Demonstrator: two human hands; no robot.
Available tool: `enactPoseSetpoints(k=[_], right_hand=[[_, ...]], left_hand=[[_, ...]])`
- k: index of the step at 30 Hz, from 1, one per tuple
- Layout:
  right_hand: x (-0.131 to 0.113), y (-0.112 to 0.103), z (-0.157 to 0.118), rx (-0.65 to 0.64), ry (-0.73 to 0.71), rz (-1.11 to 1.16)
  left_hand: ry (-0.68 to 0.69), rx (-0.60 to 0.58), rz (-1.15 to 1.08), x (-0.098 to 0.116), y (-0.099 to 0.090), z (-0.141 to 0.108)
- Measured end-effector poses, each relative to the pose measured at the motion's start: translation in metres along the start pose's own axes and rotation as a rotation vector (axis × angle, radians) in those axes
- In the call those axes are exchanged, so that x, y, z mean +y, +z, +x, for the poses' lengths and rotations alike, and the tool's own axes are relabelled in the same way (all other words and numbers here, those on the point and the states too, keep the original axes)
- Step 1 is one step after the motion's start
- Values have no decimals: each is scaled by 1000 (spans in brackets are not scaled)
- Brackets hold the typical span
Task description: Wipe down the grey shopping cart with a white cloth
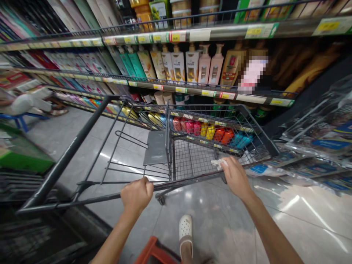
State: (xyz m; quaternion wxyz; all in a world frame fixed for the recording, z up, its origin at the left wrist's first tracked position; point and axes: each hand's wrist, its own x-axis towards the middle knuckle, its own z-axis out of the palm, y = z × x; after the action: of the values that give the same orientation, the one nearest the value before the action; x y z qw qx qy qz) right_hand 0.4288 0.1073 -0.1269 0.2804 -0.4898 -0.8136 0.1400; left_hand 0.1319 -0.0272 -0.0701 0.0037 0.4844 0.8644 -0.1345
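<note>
A dark metal shopping cart (pixel 192 179) stands sideways across the middle, its wire basket at the right and grey seat flap (pixel 155 148) near the centre. My left hand (pixel 136 194) is closed round the cart's near top rail, left of centre. Farther right, my right hand (pixel 233 174) is closed at the same rail and pinches a crumpled white tissue (pixel 219 163) between thumb and fingers. No goods are visible inside the cart; the colourful bottles show through its wires from the shelf behind.
Shelves (pixel 137 82) of shampoo bottles run along the far side. Packaged goods (pixel 324 143) hang at the right. A seated person's legs (pixel 33 101) and a blue stool (pixel 23 119) are at the left. A red-orange object (pixel 154 249) lies low, beside a white clog (pixel 185 229).
</note>
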Motion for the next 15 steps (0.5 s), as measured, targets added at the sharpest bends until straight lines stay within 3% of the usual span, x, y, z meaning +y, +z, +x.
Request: enactPoseSetpoints(k=[9, 15], right_hand=[[-4, 6, 0, -4, 27, 59], [-39, 13, -8, -5, 37, 220]], left_hand=[[0, -14, -4, -4, -1, 3], [28, 7, -29, -8, 4, 5]])
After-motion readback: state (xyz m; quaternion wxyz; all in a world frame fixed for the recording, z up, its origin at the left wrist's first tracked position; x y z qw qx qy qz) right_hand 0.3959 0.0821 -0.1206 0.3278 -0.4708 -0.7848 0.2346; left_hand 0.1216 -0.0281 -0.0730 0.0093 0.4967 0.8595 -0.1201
